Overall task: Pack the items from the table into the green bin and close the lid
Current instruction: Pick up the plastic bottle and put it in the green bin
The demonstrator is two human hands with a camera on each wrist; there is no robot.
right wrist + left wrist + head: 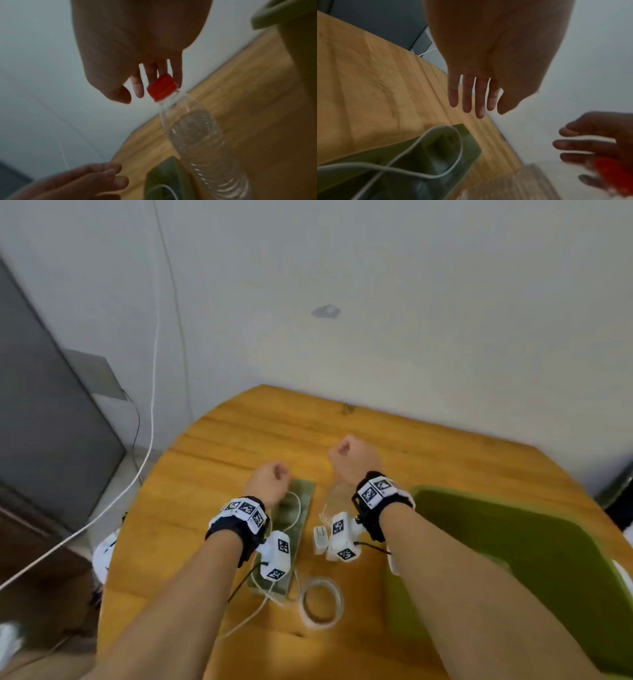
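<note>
A clear plastic bottle (197, 129) with a red cap (162, 88) stands on the wooden table (239, 446), under my right hand (352, 457). That hand's (137, 89) fingers hang straight down around the cap, the thumb apart from it. My left hand (270, 481) hovers with straight fingers (467, 100) over a flat green rectangular item (301, 529) that has a white cable (436, 175) looped on it. The green bin (513, 542) stands open at the right. A tape roll (305, 607) and a white charger (320, 539) lie near my wrists.
A white wall runs along the far table edge. A grey cabinet (41, 405) stands left of the table, and a white cord (150, 440) hangs down there. The bin's rim (267, 17) rises close to the right of the bottle.
</note>
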